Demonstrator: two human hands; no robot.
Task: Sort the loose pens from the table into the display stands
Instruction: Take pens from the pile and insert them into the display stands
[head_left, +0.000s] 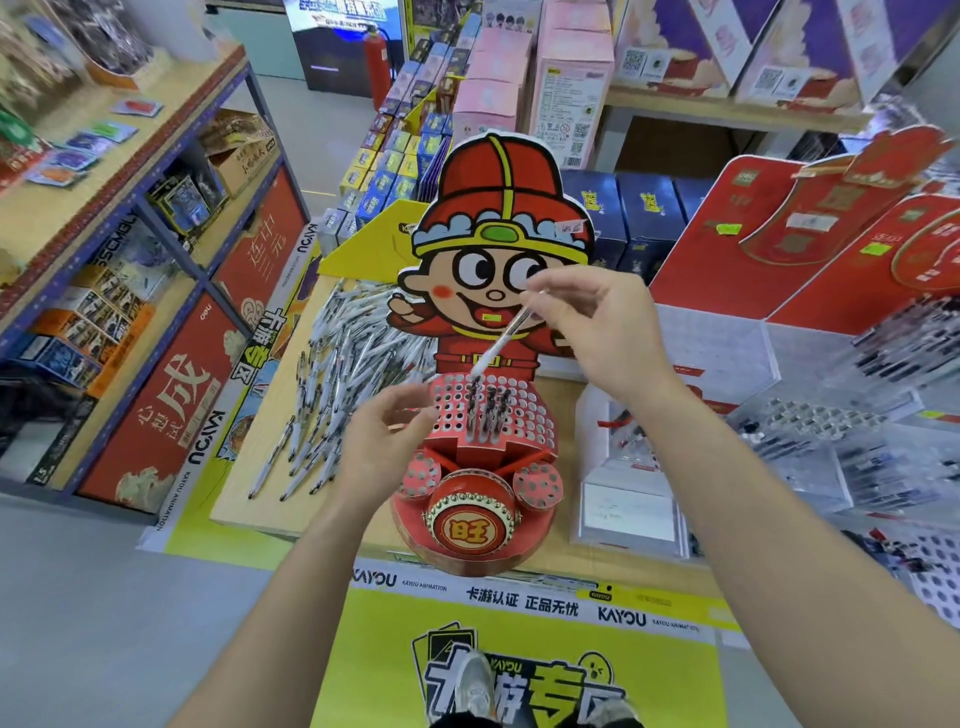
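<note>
A person's grey shoes (475, 686) stand on a yellow floor graphic (519, 623) at the front edge of a shop's wooden tabletop (244, 483), both bare forearms reaching over it. Nearest on the tabletop stands a red display stand (475, 525), fronted by a drum-shaped emblem and stepping up to a perforated panel (530, 415) of round holes.

The left hand (379, 441) hovers just left of that panel, its fingers loosely curled and holding nothing that can be seen. A few dark-topped pens (491, 410) stand upright in holes near the panel's middle.

Above and behind them, the right hand (602, 322) pinches the upper end of a white pen (506, 332) between thumb and fingertips. The pen slants down to the left, its lower end just above the panel's back rows; whether it has entered a hole cannot be told.

To the stand's left, a pile of loose pens (337, 364) lies spread across the tabletop, reaching from near its front edge towards the back. A cardboard cartoon figure (498, 218) in a red hat rises behind the panel as the stand's backboard.

To the right are clear acrylic stands (810, 415) and red display boards (779, 234). A shelving unit (130, 156) lines the left side, and pink boxes (498, 78) and a red fire extinguisher (376, 57) stand at the back.
</note>
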